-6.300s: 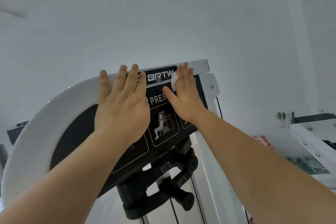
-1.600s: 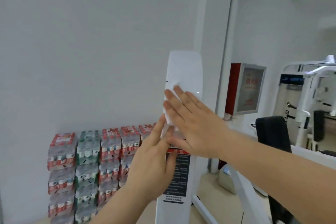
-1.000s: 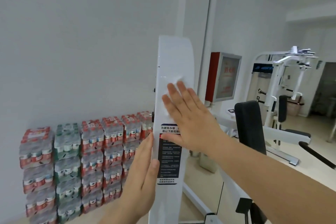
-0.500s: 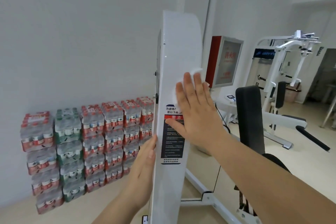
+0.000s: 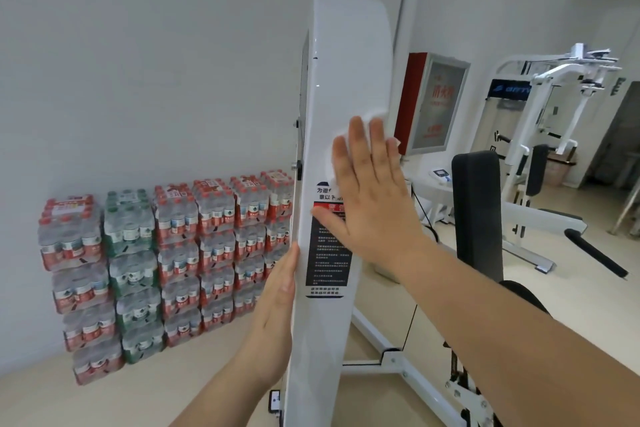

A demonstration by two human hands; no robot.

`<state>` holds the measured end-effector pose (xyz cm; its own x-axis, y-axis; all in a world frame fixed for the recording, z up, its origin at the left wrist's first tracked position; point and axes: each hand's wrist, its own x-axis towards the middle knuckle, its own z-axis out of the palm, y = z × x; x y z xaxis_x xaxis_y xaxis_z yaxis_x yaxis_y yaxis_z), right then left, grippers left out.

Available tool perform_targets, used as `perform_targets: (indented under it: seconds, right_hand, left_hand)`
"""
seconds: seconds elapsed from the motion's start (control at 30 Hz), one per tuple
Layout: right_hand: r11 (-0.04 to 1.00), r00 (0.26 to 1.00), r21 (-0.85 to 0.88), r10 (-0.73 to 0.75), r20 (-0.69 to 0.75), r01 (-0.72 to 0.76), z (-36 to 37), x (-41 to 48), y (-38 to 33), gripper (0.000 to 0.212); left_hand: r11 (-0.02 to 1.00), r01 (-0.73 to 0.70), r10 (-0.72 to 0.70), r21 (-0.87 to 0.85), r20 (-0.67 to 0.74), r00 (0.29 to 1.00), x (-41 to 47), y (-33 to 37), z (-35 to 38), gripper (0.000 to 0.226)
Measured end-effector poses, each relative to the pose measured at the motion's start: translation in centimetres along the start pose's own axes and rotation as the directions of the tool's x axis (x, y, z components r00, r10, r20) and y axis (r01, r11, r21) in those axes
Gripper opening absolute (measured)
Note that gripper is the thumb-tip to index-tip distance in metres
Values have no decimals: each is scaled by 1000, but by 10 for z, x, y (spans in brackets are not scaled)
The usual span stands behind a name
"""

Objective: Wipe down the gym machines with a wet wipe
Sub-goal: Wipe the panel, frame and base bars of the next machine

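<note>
- Under the flat right hand [image 5: 370,198], the wet wipe [image 5: 376,114] is pressed against the machine's white upright panel [image 5: 346,45]. The fingers are straight, not curled round it.
- Since a second ago the wipe has slid from the panel's middle to its right edge, so this band looks nearly covered. The stretch below is likely next.
- The wipe is white and crumpled, and peeks out past the fingertips.
- Just below the palm sits a black warning label [image 5: 329,253].
- Lower left of that, the left hand [image 5: 277,315] rests open along the panel's edge, steadying it.

Right hand [image 5: 370,204] slid wet wipe [image 5: 375,114] rightward on white panel [image 5: 346,62]; left hand [image 5: 273,315] dropped to panel edge.
</note>
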<state>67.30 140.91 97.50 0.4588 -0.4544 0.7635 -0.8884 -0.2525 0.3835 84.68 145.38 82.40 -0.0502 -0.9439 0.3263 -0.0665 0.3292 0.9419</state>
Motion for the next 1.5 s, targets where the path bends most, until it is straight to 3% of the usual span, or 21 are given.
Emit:
perform_targets:
  seconds: [0.07, 0.13, 0.23, 0.3, 0.47, 0.57, 0.67, 0.83, 0.9, 0.97, 1.07, 1.17, 1.27, 1.33, 1.43, 1.5]
  right_hand:
    - [999, 1000, 39, -7, 29, 6, 11, -16, -14, 99]
    - [990, 991, 71, -126, 53, 122, 32, -53, -31, 98]
    - [938, 928, -16, -341, 147, 347, 59, -109, -38, 98]
    - [909, 905, -68, -399, 148, 412, 62, -110, -31, 96]
    - [988, 987, 15, -156, -25, 156, 32, -39, -16, 96]
    - [995, 996, 56, -87, -12, 88, 29, -33, -21, 97]
    - [977, 980, 102, -192, 59, 185, 51, -78, -33, 97]
    - [900, 871, 49, -432, 232, 433, 82, -149, -39, 97]
    - [929, 917, 4, -365, 163, 370, 74, -130, -32, 97]
    - [976, 974, 67, -213, 78, 208, 55, -98, -24, 96]
    - [986, 995, 158, -73, 64, 62, 40, -76, -25, 96]
    - [978, 981, 177, -138, 138, 113, 54, -114, -43, 97]
    - [954, 914, 121, -299, 272, 276, 78, -163, -59, 98]
    - [954, 918, 94, -298, 261, 283, 83, -164, -61, 97]
    - [991, 989, 106, -96, 110, 84, 70, -125, -56, 95]
    - [991, 998, 124, 43, 52, -49, 55, -94, -53, 96]
  left_hand:
    - [1000, -28, 28, 8, -6, 1000, -3, 1, 4, 85]
    - [999, -38, 38, 39, -2, 999, -9, 7, 5, 87]
    - [999, -35, 35, 37, -18, 999, -14, 16, 7, 90]
    - [999, -42, 42, 19, 13, 999, -17, 21, 7, 86]
    - [1000, -16, 16, -1, -11, 1000, -18, 28, 15, 89]
    - [1000, 6, -6, 0, -29, 1000, -20, 32, 18, 91]
    - [999, 41, -41, 0, -39, 998, -22, 35, 17, 91]
    - [992, 121, -122, -18, -13, 992, -24, 44, 15, 81]
    - [991, 136, -137, -14, -42, 990, -25, 47, 15, 81]
    - [987, 162, -163, -16, -77, 984, -28, 48, 17, 77]
    - [982, 187, -188, -16, -88, 978, -37, 43, 22, 72]
    - [980, 199, -201, -31, -72, 977, -44, 37, 25, 76]
    - [972, 232, -234, -34, -43, 971, -45, 33, 23, 81]
    - [971, 238, -238, -21, -13, 971, -43, 30, 18, 78]
    - [971, 238, -238, -5, 38, 971, -39, 22, 6, 72]
    - [968, 249, -248, -7, 70, 966, -36, 15, -3, 69]
